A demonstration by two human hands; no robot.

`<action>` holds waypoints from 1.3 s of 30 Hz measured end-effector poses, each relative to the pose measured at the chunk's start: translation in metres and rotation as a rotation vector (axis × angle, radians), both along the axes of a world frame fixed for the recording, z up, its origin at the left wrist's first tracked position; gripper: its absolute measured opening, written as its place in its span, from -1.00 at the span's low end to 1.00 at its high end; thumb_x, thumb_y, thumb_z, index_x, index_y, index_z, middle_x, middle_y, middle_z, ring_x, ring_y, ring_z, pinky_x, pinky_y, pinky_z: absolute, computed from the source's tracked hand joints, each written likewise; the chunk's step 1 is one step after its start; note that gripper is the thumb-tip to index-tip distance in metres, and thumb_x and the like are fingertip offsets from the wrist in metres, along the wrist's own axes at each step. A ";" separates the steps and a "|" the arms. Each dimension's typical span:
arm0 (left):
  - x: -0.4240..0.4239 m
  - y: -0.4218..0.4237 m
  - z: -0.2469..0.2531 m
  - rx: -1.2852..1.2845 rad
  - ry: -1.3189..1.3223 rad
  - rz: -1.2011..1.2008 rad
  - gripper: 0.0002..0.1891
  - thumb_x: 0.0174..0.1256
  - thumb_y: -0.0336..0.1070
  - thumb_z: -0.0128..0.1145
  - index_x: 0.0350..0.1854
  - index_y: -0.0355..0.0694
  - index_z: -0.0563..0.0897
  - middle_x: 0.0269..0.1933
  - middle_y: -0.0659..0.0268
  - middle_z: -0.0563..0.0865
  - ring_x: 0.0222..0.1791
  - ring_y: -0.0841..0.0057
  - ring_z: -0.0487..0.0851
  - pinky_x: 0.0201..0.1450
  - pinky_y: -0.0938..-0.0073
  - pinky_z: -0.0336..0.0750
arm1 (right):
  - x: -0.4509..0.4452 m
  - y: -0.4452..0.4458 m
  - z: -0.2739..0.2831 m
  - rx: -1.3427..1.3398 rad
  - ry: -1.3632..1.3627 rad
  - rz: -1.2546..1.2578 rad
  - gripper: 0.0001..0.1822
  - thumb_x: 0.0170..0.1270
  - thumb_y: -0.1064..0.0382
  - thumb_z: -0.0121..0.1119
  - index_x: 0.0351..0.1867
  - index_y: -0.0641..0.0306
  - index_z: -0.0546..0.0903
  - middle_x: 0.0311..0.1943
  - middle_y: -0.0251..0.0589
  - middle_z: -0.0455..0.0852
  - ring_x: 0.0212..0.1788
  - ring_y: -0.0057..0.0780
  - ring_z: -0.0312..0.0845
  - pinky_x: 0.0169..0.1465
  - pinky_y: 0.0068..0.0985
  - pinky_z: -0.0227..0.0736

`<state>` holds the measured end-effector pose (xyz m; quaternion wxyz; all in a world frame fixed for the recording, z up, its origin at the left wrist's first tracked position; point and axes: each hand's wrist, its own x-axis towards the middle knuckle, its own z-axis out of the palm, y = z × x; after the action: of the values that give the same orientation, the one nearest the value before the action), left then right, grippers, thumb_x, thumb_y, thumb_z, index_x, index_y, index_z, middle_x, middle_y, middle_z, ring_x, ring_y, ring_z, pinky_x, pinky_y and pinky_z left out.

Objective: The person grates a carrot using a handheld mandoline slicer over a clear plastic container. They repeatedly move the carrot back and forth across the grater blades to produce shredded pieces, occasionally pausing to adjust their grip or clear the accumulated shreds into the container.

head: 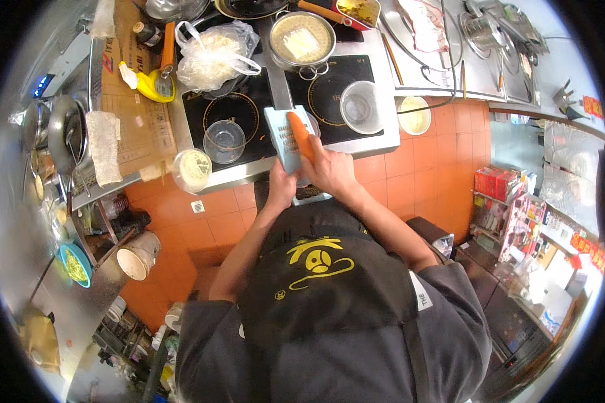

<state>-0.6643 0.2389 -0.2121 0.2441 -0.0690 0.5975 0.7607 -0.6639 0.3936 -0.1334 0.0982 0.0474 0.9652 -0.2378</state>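
Observation:
My left hand point(283, 187) grips the near end of a light blue hand grater point(287, 142), which points away from me over the front edge of the cooktop. In my right hand point(331, 169) is a peeled carrot point(301, 132), lying lengthwise against the grater's toothed face. Part of a round container point(313, 126) shows behind the carrot; the grater hides most of it. On the black cooktop to the left is a clear plastic tub point(224, 141). A larger translucent tub point(362, 107) stands to the right.
Beyond the grater are a steel pot point(303, 40) of liquid with a pale block and a knotted plastic bag point(217, 56). A yellow spray bottle point(156, 85) lies on cardboard point(131, 116) at left. A tub of pale food point(192, 170) sits at the cooktop's front left corner.

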 end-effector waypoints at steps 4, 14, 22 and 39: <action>0.003 0.001 -0.009 -0.033 -0.009 -0.018 -0.63 0.29 -0.62 0.17 0.14 -0.36 0.53 0.08 0.22 0.72 0.03 0.49 0.67 0.08 0.40 0.57 | -0.023 0.002 -0.025 0.028 0.006 -0.012 -0.45 0.40 -0.03 0.18 0.26 0.26 0.42 -0.57 0.06 0.74 -0.54 0.08 0.72 -0.44 -0.03 0.59; 0.005 0.004 0.004 -0.001 -0.076 -0.070 -0.53 0.26 -0.61 0.23 0.24 -0.36 0.50 0.09 0.17 0.72 0.05 0.44 0.68 0.20 0.38 0.53 | -0.067 0.050 -0.029 -0.379 -0.010 -0.322 -0.46 0.47 -0.12 0.08 0.21 0.29 0.50 -0.34 0.06 0.78 -0.34 -0.16 0.76 -0.23 -0.19 0.61; 0.001 -0.005 -0.020 0.044 -0.131 -0.043 -0.56 0.28 -0.63 0.16 0.23 -0.36 0.49 0.06 0.16 0.72 0.00 0.40 0.72 0.11 0.35 0.62 | 0.001 0.069 -0.004 -1.891 -0.491 -0.710 -0.53 0.68 -0.02 -0.24 0.31 0.25 0.47 -0.29 -0.19 0.61 -0.53 -0.64 0.29 -0.49 -0.65 0.21; 0.002 -0.002 -0.014 -0.070 -0.163 -0.014 -0.55 0.20 -0.61 0.25 0.18 -0.36 0.55 0.10 0.18 0.75 0.07 0.45 0.71 0.19 0.39 0.54 | 0.072 0.017 0.059 -0.187 -0.287 -0.007 -0.26 0.41 0.06 0.21 0.58 0.05 0.25 -0.37 0.25 0.76 -0.29 0.26 0.72 -0.16 0.02 0.61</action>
<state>-0.6624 0.2369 -0.2257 0.2949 -0.1349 0.6023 0.7294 -0.5922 0.4106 -0.0748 0.2382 0.0747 0.9147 -0.3179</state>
